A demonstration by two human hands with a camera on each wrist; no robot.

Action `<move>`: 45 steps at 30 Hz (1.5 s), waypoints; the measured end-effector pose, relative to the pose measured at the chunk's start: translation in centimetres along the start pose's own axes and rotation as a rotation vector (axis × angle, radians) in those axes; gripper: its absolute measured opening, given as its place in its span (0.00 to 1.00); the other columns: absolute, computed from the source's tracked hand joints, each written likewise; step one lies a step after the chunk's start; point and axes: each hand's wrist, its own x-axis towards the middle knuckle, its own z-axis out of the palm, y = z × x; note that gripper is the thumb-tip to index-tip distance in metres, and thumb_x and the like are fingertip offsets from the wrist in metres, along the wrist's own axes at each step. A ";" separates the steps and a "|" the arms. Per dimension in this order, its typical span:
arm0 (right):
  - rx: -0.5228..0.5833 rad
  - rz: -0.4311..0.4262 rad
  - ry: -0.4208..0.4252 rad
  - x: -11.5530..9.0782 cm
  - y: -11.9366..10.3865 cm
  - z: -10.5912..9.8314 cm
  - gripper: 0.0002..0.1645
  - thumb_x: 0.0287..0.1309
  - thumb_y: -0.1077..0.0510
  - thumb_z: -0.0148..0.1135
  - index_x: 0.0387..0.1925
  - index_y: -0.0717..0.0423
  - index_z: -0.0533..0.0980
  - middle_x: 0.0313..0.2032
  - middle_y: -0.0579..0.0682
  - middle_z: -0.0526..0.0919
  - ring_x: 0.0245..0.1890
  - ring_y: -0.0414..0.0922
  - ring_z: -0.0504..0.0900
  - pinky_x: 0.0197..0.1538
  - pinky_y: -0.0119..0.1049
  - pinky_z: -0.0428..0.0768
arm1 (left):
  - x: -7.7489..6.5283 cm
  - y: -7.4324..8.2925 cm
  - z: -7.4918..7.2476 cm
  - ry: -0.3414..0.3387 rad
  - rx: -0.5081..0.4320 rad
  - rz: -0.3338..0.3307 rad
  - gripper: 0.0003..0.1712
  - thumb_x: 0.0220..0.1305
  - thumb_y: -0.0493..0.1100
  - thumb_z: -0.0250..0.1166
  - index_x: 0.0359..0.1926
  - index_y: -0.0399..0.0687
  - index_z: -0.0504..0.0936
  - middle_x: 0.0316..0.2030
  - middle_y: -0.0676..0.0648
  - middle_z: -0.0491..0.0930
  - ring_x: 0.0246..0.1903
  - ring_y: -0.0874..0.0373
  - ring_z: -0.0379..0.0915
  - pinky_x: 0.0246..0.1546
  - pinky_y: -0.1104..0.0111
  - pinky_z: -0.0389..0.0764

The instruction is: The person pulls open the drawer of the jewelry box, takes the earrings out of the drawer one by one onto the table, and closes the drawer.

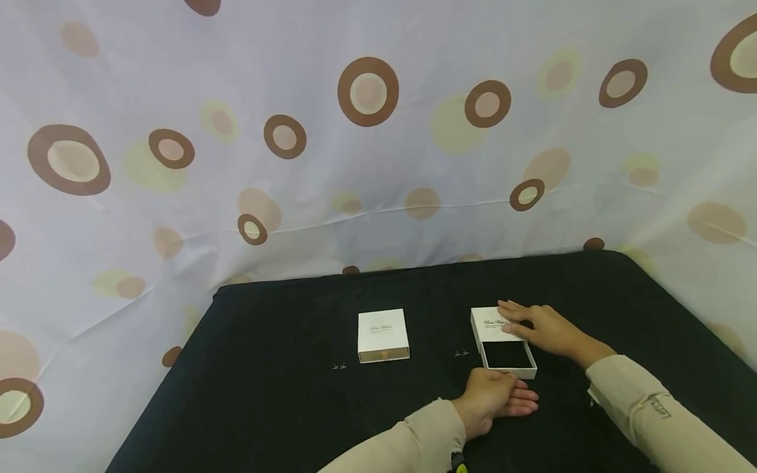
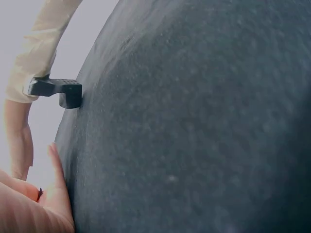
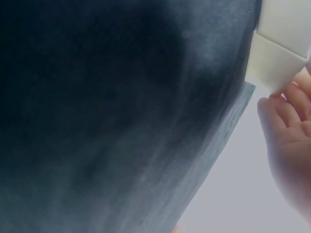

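On the right of the black cloth, a white slide-out gift box (image 1: 486,323) has its drawer (image 1: 506,355) pulled partway out toward me, showing a black inside. My right hand (image 1: 547,332) lies over the right part of the box's sleeve, thumb and fingers stretched across its printed top. At the drawer's front edge, my left hand (image 1: 493,397) pinches with thumb and index, the other fingers loosely extended to the right. The right wrist view catches the drawer (image 3: 274,63) end with fingers (image 3: 286,109) against it.
A second white box (image 1: 383,335), shut and with a gold-brown front, stands left of the first. Beside each box lies a pair of tiny silvery pieces, one pair (image 1: 340,366) by the left box, another (image 1: 461,353) by the right. A patterned curtain (image 1: 331,177) hangs behind the table.
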 end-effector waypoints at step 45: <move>0.010 0.011 -0.009 0.0 -0.2 -0.2 0.29 0.63 0.51 0.60 0.60 0.66 0.71 0.63 0.63 0.68 0.62 0.64 0.67 0.59 0.62 0.67 | -0.2 0.3 -0.1 -0.011 -0.001 -0.047 0.11 0.67 0.32 0.54 0.36 0.35 0.83 0.31 0.40 0.85 0.35 0.48 0.84 0.38 0.61 0.84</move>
